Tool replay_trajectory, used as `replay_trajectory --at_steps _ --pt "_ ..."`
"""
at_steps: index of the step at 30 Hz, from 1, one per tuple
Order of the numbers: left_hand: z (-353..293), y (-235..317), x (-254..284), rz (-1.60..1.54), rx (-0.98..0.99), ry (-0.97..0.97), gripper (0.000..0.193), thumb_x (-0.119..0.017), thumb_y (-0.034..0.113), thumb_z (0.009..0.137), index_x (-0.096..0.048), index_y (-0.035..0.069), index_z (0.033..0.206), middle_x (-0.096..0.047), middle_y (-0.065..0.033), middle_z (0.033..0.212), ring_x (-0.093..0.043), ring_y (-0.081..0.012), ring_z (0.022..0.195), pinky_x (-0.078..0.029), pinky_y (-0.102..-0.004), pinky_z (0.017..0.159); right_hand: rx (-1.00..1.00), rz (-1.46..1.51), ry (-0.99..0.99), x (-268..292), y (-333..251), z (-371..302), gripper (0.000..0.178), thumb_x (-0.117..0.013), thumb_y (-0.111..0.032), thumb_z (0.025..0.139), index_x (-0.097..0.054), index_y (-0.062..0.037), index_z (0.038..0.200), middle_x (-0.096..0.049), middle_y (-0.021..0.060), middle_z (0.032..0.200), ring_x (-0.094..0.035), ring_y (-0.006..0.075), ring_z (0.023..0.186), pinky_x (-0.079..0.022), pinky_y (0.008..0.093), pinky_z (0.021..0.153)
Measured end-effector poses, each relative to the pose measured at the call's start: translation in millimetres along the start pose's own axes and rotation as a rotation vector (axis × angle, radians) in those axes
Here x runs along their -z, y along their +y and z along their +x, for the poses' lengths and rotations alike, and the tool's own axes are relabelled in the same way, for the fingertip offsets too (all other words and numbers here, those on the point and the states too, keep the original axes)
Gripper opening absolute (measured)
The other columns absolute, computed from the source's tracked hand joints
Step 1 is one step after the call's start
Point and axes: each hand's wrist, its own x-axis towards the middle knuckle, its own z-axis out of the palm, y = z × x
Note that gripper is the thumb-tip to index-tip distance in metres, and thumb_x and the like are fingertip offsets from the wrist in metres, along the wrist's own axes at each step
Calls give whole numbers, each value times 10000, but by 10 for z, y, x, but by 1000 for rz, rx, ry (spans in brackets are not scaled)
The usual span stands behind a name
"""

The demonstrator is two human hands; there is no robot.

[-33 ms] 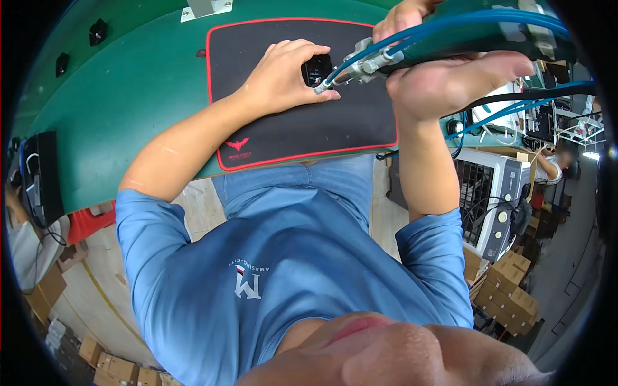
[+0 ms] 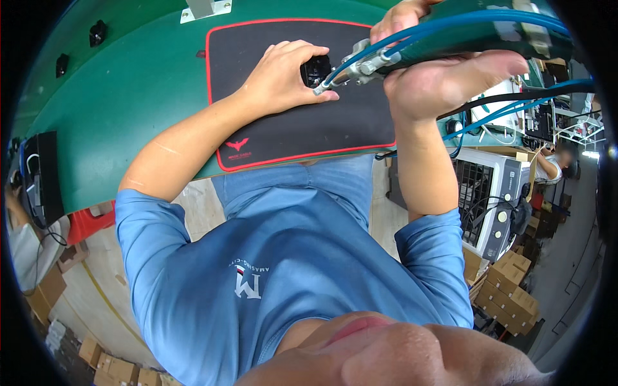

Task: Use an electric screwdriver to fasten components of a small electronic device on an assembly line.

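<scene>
On a black desk mat with a red border, my left hand closes thumb and fingers around a small glossy black part. Its details are too small and dark to make out. My right hand is wrapped round the thick dark body of a power screwdriver, with the fingers over the far side and the thumb stretched out along the near side. The tool lies aslant, its slim metal nose pointing down-left at the black part. I cannot tell whether the tip touches it.
Blue hoses run along the tool to the right. The mat lies on a green worktable; a metal bracket stands at its far edge. Right of me are a grey-white machine and stacked cartons. Other people are at both sides.
My right hand and the power screwdriver have shifted very slightly to the left. My left hand and the black part look nearly the same.
</scene>
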Motion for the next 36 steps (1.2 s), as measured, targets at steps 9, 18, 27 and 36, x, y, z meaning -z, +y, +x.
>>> replay_trajectory --at_steps 9,18,27,36 --pt "33 73 -39 -41 -20 -46 757 -916 493 688 -636 96 1267 -630 -96 1219 -573 -307 1179 -356 -414 1034 208 -295 -30 -270 -441 356 767 -262 -653 1070 -618 25 1025 -645 108 737 -598 106 501 -475 243 375" --pt "-36 83 -38 -14 -8 -39 762 -917 533 669 -623 86 1211 -611 -101 1141 -565 -313 1101 -368 -421 973 344 -283 108 -272 16 244 693 -253 -616 1089 -589 -12 1148 -660 135 862 -546 145 502 -460 262 468" --pt "-39 87 -26 -24 -7 -64 809 -897 561 689 -609 101 1289 -623 -125 1170 -562 -331 1100 -374 -426 974 57 -311 190 -303 -67 116 875 -240 -741 1027 -619 48 1011 -571 84 617 -514 148 494 -399 243 453" --pt "-9 78 25 -49 20 -95 835 -905 544 679 -623 92 1322 -643 -90 1159 -584 -308 1105 -382 -415 955 -155 -38 191 -231 -7 32 935 -230 -865 944 -603 -10 1021 -572 70 670 -510 159 507 -409 258 472"
